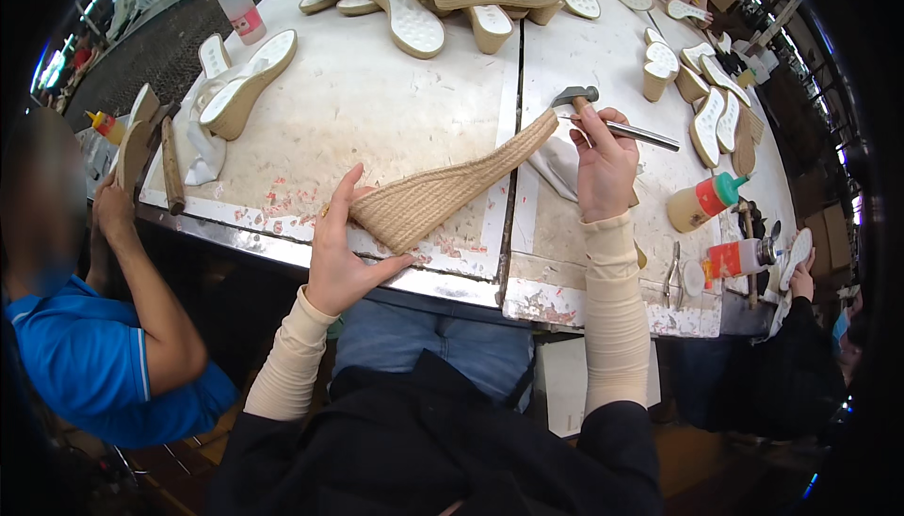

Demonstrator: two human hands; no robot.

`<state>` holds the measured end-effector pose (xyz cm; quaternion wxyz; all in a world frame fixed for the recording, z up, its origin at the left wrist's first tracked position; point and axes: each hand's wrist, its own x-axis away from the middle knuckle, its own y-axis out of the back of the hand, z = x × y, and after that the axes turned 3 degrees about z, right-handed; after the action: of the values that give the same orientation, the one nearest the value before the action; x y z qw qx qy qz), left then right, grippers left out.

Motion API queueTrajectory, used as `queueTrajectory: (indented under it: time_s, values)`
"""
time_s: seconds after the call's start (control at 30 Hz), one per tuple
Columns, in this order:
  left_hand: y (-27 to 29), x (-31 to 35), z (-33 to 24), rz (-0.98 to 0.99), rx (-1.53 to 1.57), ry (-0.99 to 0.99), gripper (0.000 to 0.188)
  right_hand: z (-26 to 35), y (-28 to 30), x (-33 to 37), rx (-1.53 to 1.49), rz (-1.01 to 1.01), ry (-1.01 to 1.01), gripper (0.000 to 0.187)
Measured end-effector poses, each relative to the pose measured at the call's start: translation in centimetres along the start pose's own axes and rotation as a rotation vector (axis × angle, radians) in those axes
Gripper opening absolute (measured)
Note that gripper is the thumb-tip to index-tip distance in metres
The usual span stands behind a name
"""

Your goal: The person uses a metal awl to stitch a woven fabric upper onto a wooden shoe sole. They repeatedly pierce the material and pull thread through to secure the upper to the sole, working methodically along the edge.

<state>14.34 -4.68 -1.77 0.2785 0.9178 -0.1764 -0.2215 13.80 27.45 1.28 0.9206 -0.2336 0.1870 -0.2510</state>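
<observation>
A wedge shoe sole [450, 186] wrapped in tan braided rope is tilted above the table, its thick heel toward me and its thin toe pointing up to the right. My left hand [341, 257] grips the heel end, thumb beneath and fingers along its far side. In my right hand [605, 168] a slim silver metal tool [648, 137] is pinched; its thin tip points at the sole's toe. Just beyond those fingers lies a hammer [576, 96], its handle mostly hidden by my hand. Under my right wrist is a white cloth [557, 166].
Wedge soles [405, 8] are heaped at the far side, with more on the right [708, 125]. A green-capped glue bottle [692, 205], a red-labelled bottle [739, 259] and pliers [674, 271] stand or lie at right. A co-worker in blue [122, 356] sits left; others work around.
</observation>
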Motion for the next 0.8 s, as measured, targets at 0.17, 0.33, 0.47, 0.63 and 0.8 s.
queueTrajectory:
  time_s: [0.17,0.33,0.47,0.63,0.8]
  values:
    - [2.3,-1.4,-1.9,-0.101,0.046,-0.128,0.097,0.2,0.0,-0.2,0.002,-0.035,0.004,0.020]
    - [6.0,-4.6,-5.1,-0.273,-0.017,-0.475,0.088,0.5,0.2,-0.1,-0.012,-0.029,0.024,0.020]
    - [6.1,-7.7,-7.5,-0.146,-0.120,-0.632,0.084,0.6,0.1,-0.1,-0.005,-0.034,0.028,0.021]
    - [1.7,-9.6,-8.2,0.352,-0.360,-0.608,0.086,0.4,-0.4,0.0,0.032,-0.020,0.028,0.021]
    - [-1.0,-8.7,-7.2,0.646,-0.409,-0.450,0.094,0.0,-1.0,0.6,0.046,0.053,0.055,0.020]
